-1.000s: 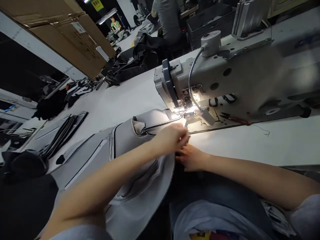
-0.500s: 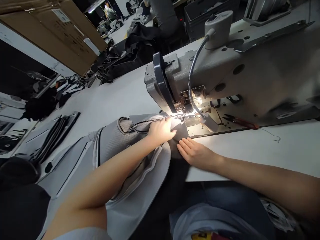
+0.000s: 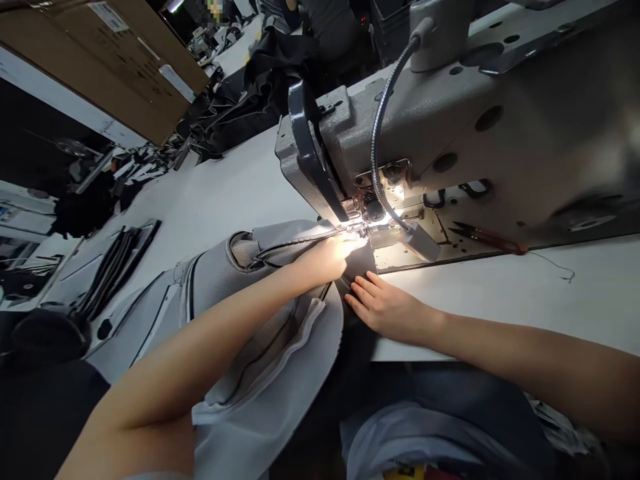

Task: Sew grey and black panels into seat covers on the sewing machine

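My left hand (image 3: 325,260) presses a grey mesh fabric piece (image 3: 295,380) close to the presser foot (image 3: 361,231) of a grey industrial sewing machine (image 3: 480,127), with its fingers pointing at the needle area. A dark seam line runs along the fabric toward the foot. My right hand (image 3: 387,310) lies flat with fingers apart on a dark fabric layer (image 3: 358,268), just in front of the machine's lit needle plate. The needle itself is too small and bright to make out.
Red-handled thread snips (image 3: 487,238) lie on the machine bed, right of a gooseneck lamp (image 3: 423,241). Stacked dark strips (image 3: 117,267) sit on the white table (image 3: 210,187). Black fabric (image 3: 240,113) and a cardboard box (image 3: 110,67) stand beyond, with a seated co-worker (image 3: 325,27) farther back.
My left hand has gone from a pinch at the fabric edge to stretched fingers pressing toward the needle. My right hand has opened flat on the dark fabric. The view has tilted.
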`<state>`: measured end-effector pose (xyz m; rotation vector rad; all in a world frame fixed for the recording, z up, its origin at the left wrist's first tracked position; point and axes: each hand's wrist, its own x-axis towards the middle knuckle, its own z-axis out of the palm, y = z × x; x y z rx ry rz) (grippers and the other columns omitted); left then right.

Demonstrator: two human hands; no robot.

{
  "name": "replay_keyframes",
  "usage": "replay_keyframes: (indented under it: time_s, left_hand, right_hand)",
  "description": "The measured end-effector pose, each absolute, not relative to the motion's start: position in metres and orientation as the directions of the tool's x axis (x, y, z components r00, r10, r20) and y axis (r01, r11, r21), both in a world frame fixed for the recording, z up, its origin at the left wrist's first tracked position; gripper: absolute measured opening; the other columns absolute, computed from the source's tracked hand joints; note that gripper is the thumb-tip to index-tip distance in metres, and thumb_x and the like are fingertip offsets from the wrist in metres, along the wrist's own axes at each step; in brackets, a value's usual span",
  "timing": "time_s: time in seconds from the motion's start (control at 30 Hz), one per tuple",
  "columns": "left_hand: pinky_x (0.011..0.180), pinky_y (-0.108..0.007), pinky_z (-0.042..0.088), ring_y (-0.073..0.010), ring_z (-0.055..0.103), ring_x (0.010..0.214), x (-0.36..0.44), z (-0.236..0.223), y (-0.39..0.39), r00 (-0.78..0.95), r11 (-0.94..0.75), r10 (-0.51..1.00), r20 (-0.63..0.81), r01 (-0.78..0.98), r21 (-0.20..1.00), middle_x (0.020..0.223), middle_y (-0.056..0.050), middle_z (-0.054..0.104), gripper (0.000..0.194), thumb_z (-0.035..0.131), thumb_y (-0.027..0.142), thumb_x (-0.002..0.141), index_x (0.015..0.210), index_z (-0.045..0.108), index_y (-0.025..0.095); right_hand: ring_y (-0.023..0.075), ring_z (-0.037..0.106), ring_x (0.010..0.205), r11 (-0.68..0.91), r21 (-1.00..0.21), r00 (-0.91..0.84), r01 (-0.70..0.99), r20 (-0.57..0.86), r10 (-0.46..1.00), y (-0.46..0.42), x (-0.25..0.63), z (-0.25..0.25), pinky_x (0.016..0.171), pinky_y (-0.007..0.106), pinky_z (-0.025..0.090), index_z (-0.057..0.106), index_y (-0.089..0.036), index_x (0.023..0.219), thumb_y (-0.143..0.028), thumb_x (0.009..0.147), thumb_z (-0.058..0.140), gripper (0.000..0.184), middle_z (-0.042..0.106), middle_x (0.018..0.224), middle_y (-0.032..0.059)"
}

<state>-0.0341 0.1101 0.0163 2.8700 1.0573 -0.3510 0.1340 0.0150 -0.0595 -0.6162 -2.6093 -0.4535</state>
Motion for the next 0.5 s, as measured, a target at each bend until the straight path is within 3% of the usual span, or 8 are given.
replay_keyframes:
  time_s: [0.1, 0.23, 0.37, 0.5]
  left_hand:
    - [0.117, -0.032, 0.031, -0.0190, 0.045, 0.135, -0.026, 0.024, 0.111, 0.707, -0.725, 0.640, -0.301, 0.685, 0.070, 0.142, -0.011, 0.052, 0.065, 0.037, -0.005, 0.072, 0.134, 0.052, 0.008]
    - [0.110, -0.030, 0.039, -0.0208, 0.054, 0.124, -0.013, 0.030, 0.108, 0.648, -0.662, 0.662, -0.375, 0.741, 0.113, 0.131, -0.015, 0.060, 0.055, 0.040, -0.004, 0.071, 0.122, 0.059, 0.006]
    - [0.099, -0.029, 0.047, -0.0197, 0.060, 0.105, -0.005, 0.025, 0.103, 0.600, -0.601, 0.729, -0.330, 0.791, 0.112, 0.113, -0.013, 0.066, 0.044, 0.042, -0.003, 0.070, 0.107, 0.063, 0.007]
    - [0.096, -0.031, 0.048, -0.0202, 0.060, 0.102, 0.001, 0.020, 0.100, 0.555, -0.567, 0.775, -0.303, 0.822, 0.056, 0.108, -0.011, 0.066, 0.042, 0.042, 0.000, 0.071, 0.107, 0.061, 0.011]
  right_hand:
    - [0.0319, 0.064, 0.110, 0.840, 0.177, -0.789, 0.513, 0.481, 0.381, 0.013, 0.136, -0.063, 0.093, 0.049, 0.052, 0.063, -0.006, 0.123, -0.012, 0.091, 0.046, 0.037, 0.067, 0.119, 0.0179]
    - [0.0329, 0.061, 0.114, 0.832, 0.147, -0.777, 0.535, 0.472, 0.416, 0.011, 0.136, -0.067, 0.095, 0.053, 0.050, 0.060, -0.004, 0.126, -0.010, 0.090, 0.046, 0.039, 0.065, 0.123, 0.0189]
    - [0.0357, 0.057, 0.119, 0.823, 0.132, -0.778, 0.553, 0.435, 0.453, 0.014, 0.133, -0.068, 0.098, 0.055, 0.046, 0.059, -0.002, 0.127, -0.012, 0.090, 0.046, 0.041, 0.061, 0.128, 0.0209]
    - [0.0412, 0.047, 0.127, 0.837, 0.047, -0.789, 0.544, 0.368, 0.492, 0.021, 0.134, -0.064, 0.103, 0.060, 0.039, 0.052, -0.002, 0.136, -0.018, 0.087, 0.050, 0.052, 0.054, 0.136, 0.0242]
